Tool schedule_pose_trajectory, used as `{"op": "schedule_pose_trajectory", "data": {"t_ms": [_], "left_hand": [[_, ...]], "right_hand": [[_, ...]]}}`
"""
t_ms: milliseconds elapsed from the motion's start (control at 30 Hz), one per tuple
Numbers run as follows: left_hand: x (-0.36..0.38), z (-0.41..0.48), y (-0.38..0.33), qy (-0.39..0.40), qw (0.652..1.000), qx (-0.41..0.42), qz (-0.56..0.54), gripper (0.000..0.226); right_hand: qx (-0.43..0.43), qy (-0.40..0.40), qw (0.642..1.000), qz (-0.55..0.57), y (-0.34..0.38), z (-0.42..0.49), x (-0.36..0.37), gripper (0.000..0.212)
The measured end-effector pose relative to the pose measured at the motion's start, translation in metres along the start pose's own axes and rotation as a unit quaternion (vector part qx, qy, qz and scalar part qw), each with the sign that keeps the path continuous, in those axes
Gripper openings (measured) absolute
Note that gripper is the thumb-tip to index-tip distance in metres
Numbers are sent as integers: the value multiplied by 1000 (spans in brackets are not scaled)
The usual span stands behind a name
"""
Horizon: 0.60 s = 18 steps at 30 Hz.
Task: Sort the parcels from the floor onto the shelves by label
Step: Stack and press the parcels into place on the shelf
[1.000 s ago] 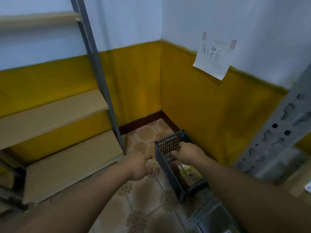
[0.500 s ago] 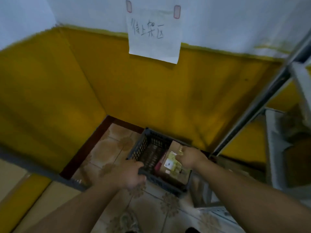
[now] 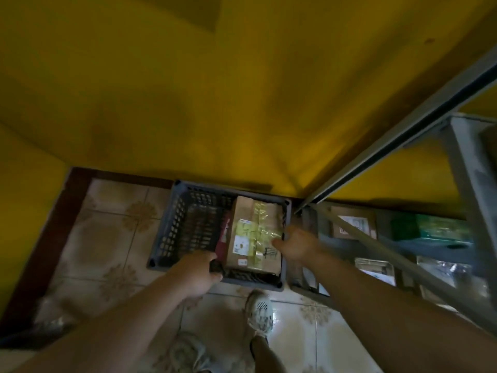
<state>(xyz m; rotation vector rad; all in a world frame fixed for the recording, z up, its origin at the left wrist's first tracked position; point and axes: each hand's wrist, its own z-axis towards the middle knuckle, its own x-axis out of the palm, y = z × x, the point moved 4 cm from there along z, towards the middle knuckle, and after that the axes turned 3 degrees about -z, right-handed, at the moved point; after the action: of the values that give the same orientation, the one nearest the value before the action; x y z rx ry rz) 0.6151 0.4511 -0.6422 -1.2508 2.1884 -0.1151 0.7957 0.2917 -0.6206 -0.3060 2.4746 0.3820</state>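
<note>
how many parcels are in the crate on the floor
2. A brown box with yellow tape fills the right half of the crate; a dark red parcel stands on edge against its left side. More may lie hidden underneath.

You stood on a patterned tile floor (image 3: 113, 238). A dark slatted crate (image 3: 172, 227) sat on it against the yellow wall (your shoe (image 3: 259, 313) just short of it). Beside it, the low shelf (image 3: 382, 238) carried a cardboard parcel (image 3: 352, 223) and a green box (image 3: 430, 230).

A brown parcel (image 3: 254, 232), yellow-taped and white-labelled, lies flat along the crate's (image 3: 172, 227) right wall; a maroon parcel (image 3: 222, 243) stands edgewise beside it.
</note>
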Motion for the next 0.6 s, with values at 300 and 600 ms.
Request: {"op": "schedule_pose_trajectory", "data": {"t_ms": [300,600], "left_hand": [[56,202,16,-124,990,3,-74,66],[128,292,47,-167,975,13,-148,76]], "right_hand": [[-10,25,1000,12,-26,189,71,67],[-28,-59,997,-51,-57,290,106,68]]}}
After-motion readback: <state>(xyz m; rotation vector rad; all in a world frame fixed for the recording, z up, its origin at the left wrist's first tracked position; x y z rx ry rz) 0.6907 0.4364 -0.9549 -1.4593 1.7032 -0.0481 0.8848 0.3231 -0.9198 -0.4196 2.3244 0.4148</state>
